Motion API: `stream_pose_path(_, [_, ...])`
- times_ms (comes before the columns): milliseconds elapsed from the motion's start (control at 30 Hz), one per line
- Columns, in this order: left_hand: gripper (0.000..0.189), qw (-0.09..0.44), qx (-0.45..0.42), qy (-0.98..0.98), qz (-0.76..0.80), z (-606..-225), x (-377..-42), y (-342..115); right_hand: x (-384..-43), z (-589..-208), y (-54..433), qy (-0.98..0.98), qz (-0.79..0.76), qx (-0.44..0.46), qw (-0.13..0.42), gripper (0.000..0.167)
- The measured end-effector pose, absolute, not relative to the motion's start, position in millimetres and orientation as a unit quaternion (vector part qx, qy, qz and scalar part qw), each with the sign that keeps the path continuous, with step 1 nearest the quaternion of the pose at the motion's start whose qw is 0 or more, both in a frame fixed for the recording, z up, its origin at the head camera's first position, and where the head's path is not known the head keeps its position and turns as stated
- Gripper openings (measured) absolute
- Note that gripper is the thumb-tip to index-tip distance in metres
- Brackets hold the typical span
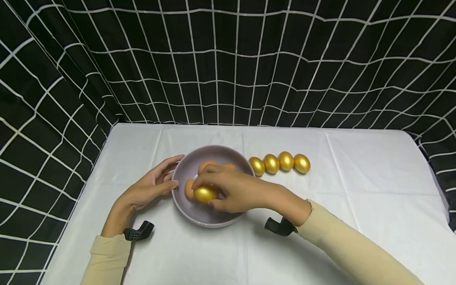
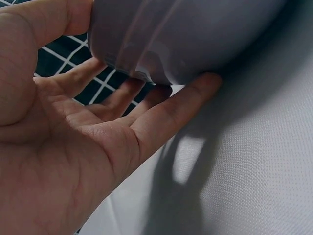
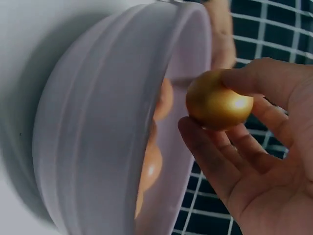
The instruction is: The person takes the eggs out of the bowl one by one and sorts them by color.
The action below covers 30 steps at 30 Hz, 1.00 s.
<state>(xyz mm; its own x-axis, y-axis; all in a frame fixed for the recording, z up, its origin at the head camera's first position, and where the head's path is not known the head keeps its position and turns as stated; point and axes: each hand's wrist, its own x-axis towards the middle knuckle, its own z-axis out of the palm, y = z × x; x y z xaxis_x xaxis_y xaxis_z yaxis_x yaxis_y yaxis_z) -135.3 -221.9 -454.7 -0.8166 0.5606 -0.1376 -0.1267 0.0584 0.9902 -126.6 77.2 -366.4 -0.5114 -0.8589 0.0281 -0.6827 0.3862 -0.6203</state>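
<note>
In the head view a mauve bowl stands on the table, holding several brown eggs. My right hand is over the bowl and holds a golden egg between thumb and fingers. The right wrist view shows this golden egg at the bowl's opening, with brown eggs partly hidden by the wall. At the bowl's left side, my left hand has its thumb at the rim. Its extended fingers touch the bowl's outer wall in the left wrist view.
Several golden eggs stand in a row right of the bowl, the leftmost close to its rim. White cloth covers the table. Dark curtains with a white grid hang behind it and at the sides.
</note>
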Motion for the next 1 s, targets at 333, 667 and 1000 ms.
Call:
stream_pose_path(333, [0.074, 0.256, 0.157, 0.688, 0.661, -456.9, -140.1, -218.4, -119.3, -377.4, 114.5, 0.812, -0.449, -0.353, 0.120, 0.050])
stream_pose_path(667, [0.074, 0.255, 0.151, 0.695, 0.655, -455.5, -138.9, -219.9, -119.1, -377.9, 133.8, 0.811, -0.513, -0.270, 0.080, 0.047])
stream_pose_path(1000, [0.072, 0.253, 0.155, 0.702, 0.648, -454.1, -132.9, -222.0, -123.4, -387.9, 145.2, 0.808, -0.534, -0.245, 0.041, 0.045])
